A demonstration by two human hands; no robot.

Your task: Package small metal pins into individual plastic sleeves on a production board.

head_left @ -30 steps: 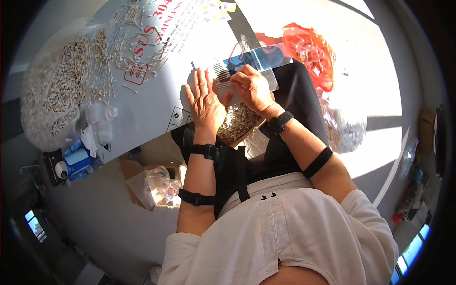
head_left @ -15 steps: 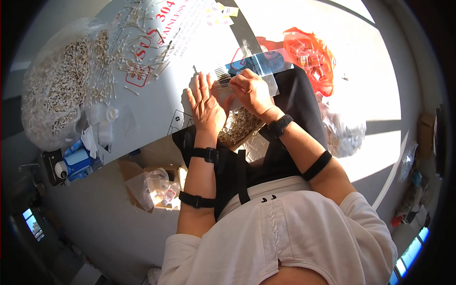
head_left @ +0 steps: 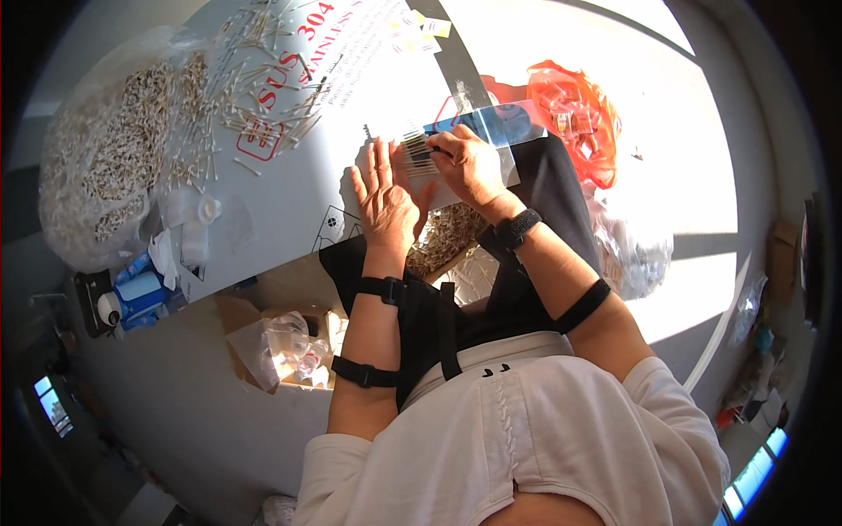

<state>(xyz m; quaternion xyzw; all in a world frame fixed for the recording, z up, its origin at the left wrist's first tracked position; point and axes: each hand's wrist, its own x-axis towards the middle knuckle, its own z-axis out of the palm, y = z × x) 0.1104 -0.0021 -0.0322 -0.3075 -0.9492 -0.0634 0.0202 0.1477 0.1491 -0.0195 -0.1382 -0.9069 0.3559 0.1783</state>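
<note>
My left hand (head_left: 386,203) lies flat on the sheet-covered table, fingers stretched out, thumb apart. Just right of its fingertips is a neat row of cotton swabs (head_left: 416,151), side by side. My right hand (head_left: 474,172) is at the row's right end with fingers bent together in a pinch; what they grip, if anything, is hidden. A clear plastic piece (head_left: 509,164) shows under and beside this hand, and a see-through bluish sheet (head_left: 507,124) extends beyond it. Below both hands, an open box of swabs (head_left: 443,235) sits at my lap, partly covered by my left hand.
Loose cotton swabs (head_left: 289,118) lie scattered at the far left, beside a big clear bag of swabs (head_left: 114,162). Small yellow-and-white cards (head_left: 430,31) lie at the back. A red plastic bag (head_left: 579,114) is on the right. A cardboard box (head_left: 246,337) stands below the table edge.
The whole view has shifted slightly. My right hand's fingers have moved a little at the row, and more of the swabs shows. My left hand stays flat.
</note>
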